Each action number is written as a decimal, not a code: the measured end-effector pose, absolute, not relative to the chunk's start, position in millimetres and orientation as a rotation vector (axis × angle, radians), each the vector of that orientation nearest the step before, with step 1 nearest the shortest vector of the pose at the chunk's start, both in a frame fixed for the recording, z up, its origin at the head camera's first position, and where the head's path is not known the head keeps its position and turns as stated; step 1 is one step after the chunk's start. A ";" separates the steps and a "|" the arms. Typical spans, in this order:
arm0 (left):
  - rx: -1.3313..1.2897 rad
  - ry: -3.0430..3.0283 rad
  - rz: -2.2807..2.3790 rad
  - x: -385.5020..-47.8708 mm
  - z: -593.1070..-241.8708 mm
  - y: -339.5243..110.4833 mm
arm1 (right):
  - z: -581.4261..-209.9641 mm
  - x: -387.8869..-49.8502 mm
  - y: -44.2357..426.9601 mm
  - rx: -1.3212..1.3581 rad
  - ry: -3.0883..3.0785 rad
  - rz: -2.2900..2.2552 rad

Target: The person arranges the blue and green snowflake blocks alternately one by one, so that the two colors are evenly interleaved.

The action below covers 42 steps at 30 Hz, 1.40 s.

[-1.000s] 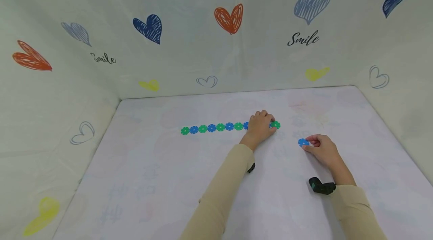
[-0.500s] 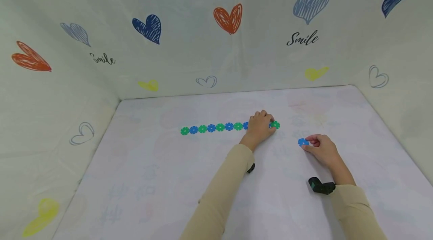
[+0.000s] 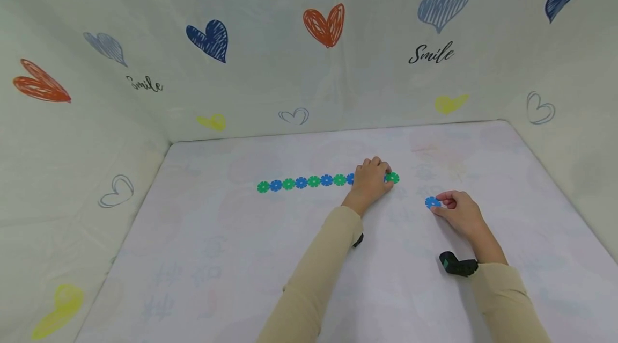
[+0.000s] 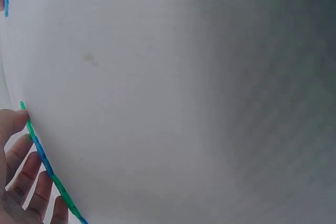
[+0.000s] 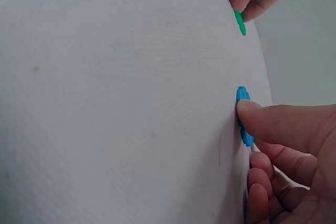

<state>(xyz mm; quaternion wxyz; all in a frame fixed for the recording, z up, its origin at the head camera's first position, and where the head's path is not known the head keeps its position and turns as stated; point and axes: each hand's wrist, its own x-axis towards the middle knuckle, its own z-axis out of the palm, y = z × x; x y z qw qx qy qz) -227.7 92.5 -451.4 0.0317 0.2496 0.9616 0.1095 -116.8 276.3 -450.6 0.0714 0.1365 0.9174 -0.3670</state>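
Observation:
A straight chain of green and blue snowflake discs (image 3: pixel 314 181), colours alternating, lies across the back part of the table. My left hand (image 3: pixel 370 179) covers part of its right portion and pinches the green end disc (image 3: pixel 395 177) between thumb and finger; the discs beneath the palm are hidden in the head view. In the left wrist view the other fingers spread along the chain's edge (image 4: pixel 62 190). To the right and nearer, my right hand (image 3: pixel 460 213) pinches a separate blue snowflake disc (image 5: pixel 242 95) by its right side, apart from the chain and close to the tabletop.
The white table (image 3: pixel 217 257) has faint printed marks. A pale curtain (image 3: pixel 260 74) with hearts and "Smile" lettering encloses the back and sides. A black wrist camera (image 3: pixel 457 265) sits beneath the right wrist; another (image 3: pixel 358 240) shows partly by the left sleeve.
Both hands, the chain and the single blue disc keep their places. Only a slight shift of the whole head view shows.

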 end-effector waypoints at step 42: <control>0.741 2.946 0.332 -225.0 -448.1 93.7 | -440.0 -134.4 265.8 0.322 2.700 -1.427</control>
